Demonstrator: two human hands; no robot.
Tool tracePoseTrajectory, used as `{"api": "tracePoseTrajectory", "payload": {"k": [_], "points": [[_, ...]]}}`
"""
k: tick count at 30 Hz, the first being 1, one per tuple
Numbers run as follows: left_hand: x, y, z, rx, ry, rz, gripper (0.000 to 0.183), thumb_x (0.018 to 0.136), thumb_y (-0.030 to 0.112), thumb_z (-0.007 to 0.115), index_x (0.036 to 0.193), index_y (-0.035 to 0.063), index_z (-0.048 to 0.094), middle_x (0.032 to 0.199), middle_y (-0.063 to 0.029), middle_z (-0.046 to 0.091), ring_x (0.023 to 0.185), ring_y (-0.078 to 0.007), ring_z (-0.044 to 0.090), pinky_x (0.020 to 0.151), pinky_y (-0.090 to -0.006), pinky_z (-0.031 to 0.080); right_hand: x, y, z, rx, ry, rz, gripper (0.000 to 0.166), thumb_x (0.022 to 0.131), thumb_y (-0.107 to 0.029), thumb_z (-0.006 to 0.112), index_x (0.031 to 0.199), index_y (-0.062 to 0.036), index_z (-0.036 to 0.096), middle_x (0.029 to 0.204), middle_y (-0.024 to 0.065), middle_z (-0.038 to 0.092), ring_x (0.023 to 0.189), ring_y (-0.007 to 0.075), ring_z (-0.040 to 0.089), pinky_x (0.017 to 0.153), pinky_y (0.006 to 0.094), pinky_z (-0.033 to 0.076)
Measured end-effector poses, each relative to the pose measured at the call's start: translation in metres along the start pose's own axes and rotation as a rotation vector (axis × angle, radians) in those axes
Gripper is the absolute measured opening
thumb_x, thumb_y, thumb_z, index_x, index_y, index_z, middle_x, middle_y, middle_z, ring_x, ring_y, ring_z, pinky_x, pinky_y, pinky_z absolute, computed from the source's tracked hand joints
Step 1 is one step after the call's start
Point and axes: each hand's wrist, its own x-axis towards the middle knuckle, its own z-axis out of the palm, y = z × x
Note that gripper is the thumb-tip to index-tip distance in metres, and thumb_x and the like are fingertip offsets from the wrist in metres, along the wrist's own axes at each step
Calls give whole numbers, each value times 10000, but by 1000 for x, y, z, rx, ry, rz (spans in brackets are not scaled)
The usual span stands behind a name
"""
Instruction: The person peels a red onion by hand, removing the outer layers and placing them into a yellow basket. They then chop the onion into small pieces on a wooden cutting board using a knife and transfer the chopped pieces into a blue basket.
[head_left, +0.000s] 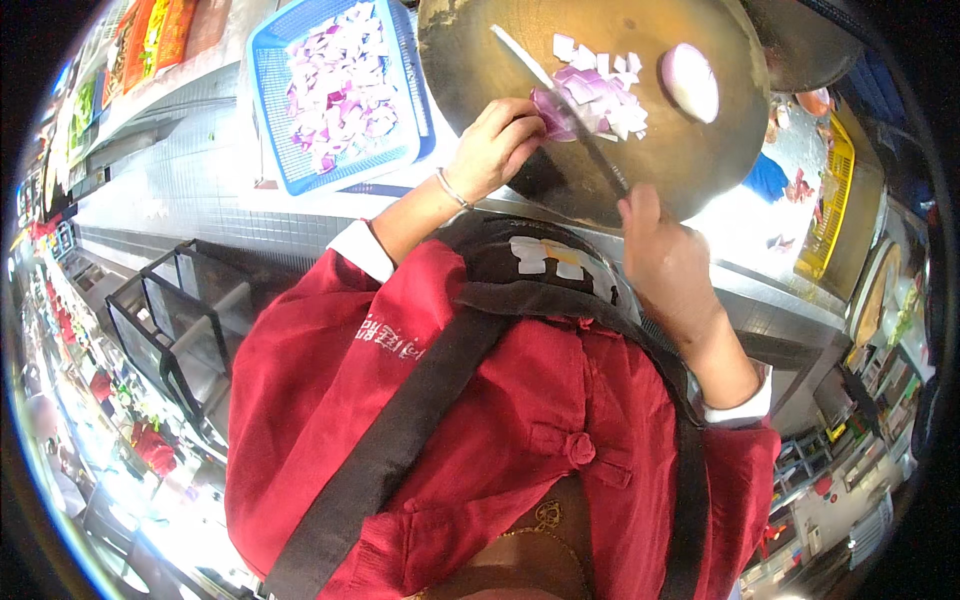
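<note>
On a round wooden chopping block (480, 67), my left hand (501, 139) presses its fingertips on a piece of red onion (553, 116). My right hand (664, 240) grips the handle of a kitchen knife (585, 135), its blade slanting across the block against that onion piece. Just beyond the blade lies a heap of chopped red onion (611, 97). A peeled onion half (690, 82) sits apart from the heap, towards the block's right side. The blade is seen nearly edge-on, so its full shape is hidden.
Left of the block stands a blue plastic basket (262, 97) holding chopped onion. A yellow plastic basket (832, 195) and onion scraps (799, 187) are at the right. Orange baskets (161, 45) hold vegetables at upper left. A black-framed rack (172, 322) stands below the steel counter (180, 187).
</note>
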Motion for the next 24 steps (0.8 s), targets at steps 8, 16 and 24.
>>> {"api": "tracePoseTrajectory", "payload": {"k": [8,16,24], "points": [[0,9,1,25,37,-44,227,704,23,658,918,18,583,940,-102,564,839,-273,576,732,-335,488,-1,-11,5,-14,-113,-24,99,809,-42,487,880,-33,418,629,122,584,527,254,632,438,317,504],[13,4,3,18,-7,6,217,718,51,673,916,31,587,938,-96,565,836,-274,577,723,-331,491,19,9,42,-44,-7,14,99,862,-118,491,857,-57,414,613,115,606,506,273,620,437,373,484],[29,-20,-24,194,-260,30,1043,461,618,772,1245,36,405,1276,-205,355,1208,-392,334,1003,-503,289,-61,32,31,971,319,619,154,915,-156,509,956,-12,472,669,118,599,511,209,597,395,316,437]]}}
